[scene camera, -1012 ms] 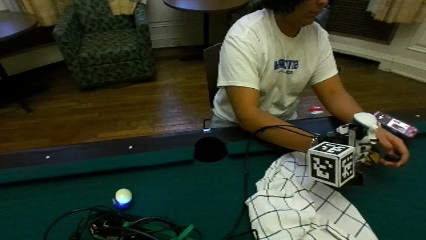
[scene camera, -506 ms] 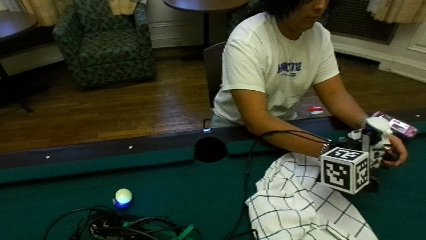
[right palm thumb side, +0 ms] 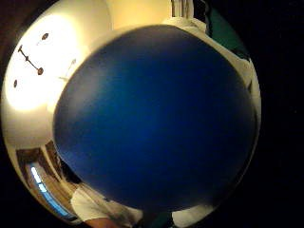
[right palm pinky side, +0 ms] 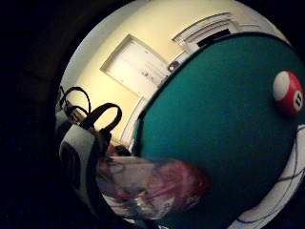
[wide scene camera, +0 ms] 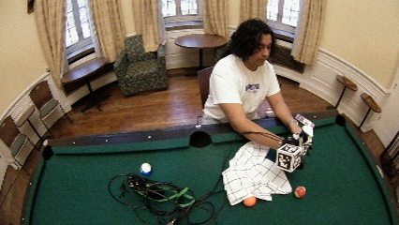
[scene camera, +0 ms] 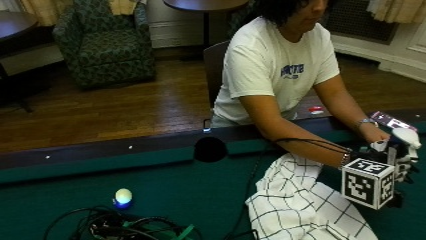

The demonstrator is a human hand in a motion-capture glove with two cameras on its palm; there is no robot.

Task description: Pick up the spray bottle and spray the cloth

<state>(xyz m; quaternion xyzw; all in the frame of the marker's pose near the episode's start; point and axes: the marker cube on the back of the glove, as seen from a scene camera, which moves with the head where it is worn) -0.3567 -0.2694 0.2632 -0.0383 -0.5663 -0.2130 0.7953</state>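
Bottle up, spray pending

The right hand [scene camera: 399, 162] grips the spray bottle [scene camera: 406, 137] beside the cloth [scene camera: 299, 205] (checked, unsprayed as far as visible); spraying remains.

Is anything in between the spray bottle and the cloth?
Nothing visible is. The gloved right hand holds the white-headed spray bottle up above the green felt table. The white checked cloth lies right beside it, and only open felt shows between them.

Green pool table [wide scene camera: 81, 187] bears checked cloth [wide scene camera: 252, 176], balls, cables [wide scene camera: 159, 197].
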